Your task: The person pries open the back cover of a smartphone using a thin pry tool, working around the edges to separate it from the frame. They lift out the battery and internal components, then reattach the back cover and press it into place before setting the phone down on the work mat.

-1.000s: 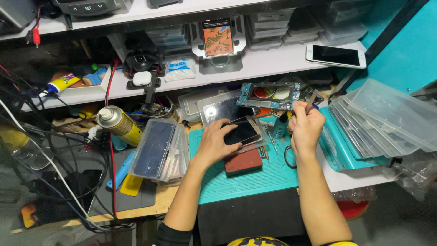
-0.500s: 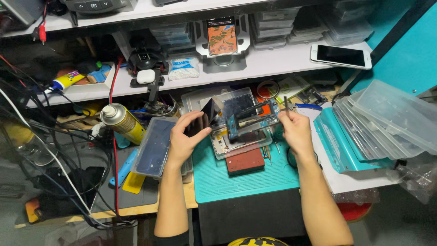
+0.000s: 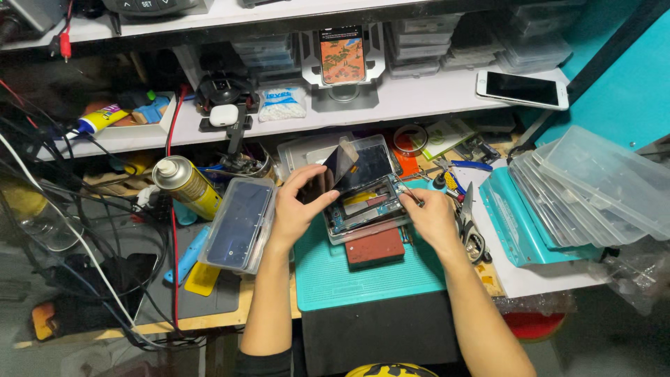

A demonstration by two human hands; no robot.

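The opened phone body, with its circuit boards exposed, lies on the teal work mat and serves as the reference point. The left hand sits just left of the phone body, forearm rising from the lower edge of the view, wrist slightly bent; its fingers and thumb pinch a dark screen panel, which stands tilted above the upper left corner of the phone body. The right hand rests at the right edge of the phone body, palm down, forearm angled in from the lower right; its fingers are closed on thin metal tweezers whose tips point into the upper right part of the phone body. A reddish-brown block lies on the mat just below the phone body. A clear plastic case holding a dark phone lies left of the phone body, beyond the left hand, and a yellow spray can lies further left. Scissors lie right of the phone body, beside the right hand. A stack of clear plastic boxes stands well to the right. A white phone rests on the shelf above and to the right.
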